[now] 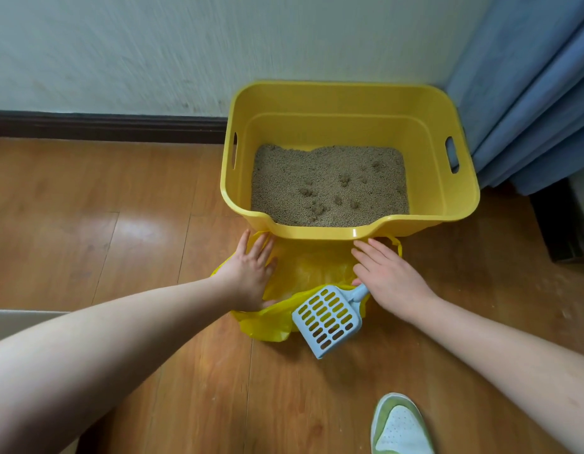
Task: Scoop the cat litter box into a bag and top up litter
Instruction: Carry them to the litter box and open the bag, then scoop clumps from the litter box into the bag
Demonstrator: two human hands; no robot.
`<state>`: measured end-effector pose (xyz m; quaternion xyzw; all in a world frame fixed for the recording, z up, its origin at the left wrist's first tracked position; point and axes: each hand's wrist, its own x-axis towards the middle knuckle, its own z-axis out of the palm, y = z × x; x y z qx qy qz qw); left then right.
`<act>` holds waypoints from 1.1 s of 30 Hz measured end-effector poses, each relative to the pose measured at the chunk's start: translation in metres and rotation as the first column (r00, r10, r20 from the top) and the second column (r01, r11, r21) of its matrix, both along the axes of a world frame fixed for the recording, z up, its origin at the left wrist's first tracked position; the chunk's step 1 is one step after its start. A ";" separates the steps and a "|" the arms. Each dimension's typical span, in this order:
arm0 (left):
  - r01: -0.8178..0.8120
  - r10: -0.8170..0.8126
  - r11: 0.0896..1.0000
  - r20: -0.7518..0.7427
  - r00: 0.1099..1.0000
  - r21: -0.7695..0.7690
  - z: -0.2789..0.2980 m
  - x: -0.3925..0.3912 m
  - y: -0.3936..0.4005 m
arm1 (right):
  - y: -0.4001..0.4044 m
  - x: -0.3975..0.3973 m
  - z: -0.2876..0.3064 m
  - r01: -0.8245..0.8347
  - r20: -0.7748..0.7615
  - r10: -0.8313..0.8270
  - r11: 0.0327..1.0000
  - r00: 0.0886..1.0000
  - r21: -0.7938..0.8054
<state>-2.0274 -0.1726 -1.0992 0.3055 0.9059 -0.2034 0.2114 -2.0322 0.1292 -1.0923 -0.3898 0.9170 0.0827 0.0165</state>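
Your left hand (248, 273) lies flat at centre frame, fingers straight and spread, palm pressing the left edge of the yellow bag (303, 270); the thumb dips toward the bag's mouth. It grips nothing.

Your right hand (389, 276) lies flat just right of centre, fingers straight and close together, resting on the bag's right edge. The handle of the scoop (328, 319) runs under the thumb side of this hand; you cannot tell whether the thumb pinches it.

Bag: thin, glossy, crinkled plastic film, translucent yellow, mouth spread open on the floor (153, 240), touching the front of the litter box (349, 103).

Scoop: pale blue rigid plastic, squarish blade with rows of oblong slots, lying across the bag's near rim, blade toward the lower centre of the frame.

Litter box: smooth yellow moulded plastic, rounded rectangle, rolled rim dipped at the front, slot handle in each side wall. It sits upper centre-right, against the wall.

Litter (330, 185): fine beige granules, shallow layer, several darker clumps and dents; bare yellow base at the back left.

Floor: glossy wood-grain planks. Blue pleated curtain (529, 93), upper right. White-and-green perforated shoe (400, 427), bottom right.
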 end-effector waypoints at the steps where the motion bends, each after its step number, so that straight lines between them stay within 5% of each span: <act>1: -0.002 0.002 1.000 -0.002 1.000 0.007 0.000 0.000 -0.001 | -0.001 0.001 0.003 0.003 -0.023 -0.004 0.999 1.000 -0.050; 14: 0.054 -0.049 0.995 -0.069 0.996 0.083 0.006 0.003 0.000 | 0.000 0.007 0.050 0.128 -0.168 -0.168 0.966 0.971 -0.223; 19: 0.363 -0.334 0.898 -0.150 0.930 0.249 0.024 -0.002 -0.013 | -0.006 0.000 0.081 0.460 0.222 -0.415 0.859 0.882 -0.222; 23: 0.531 -0.421 0.733 -0.330 0.845 0.425 0.047 0.003 -0.009 | -0.008 -0.025 0.105 0.651 0.587 -0.363 0.641 0.724 -0.406; 27: 0.541 -0.293 0.697 -0.503 0.814 0.471 0.080 -0.012 0.002 | -0.007 -0.062 0.126 0.710 0.552 -0.464 0.573 0.693 -0.411; 33: 0.227 0.035 0.855 -0.489 0.872 0.467 0.098 -0.067 -0.020 | 0.018 -0.127 0.127 0.763 0.491 -0.619 0.625 0.613 -0.164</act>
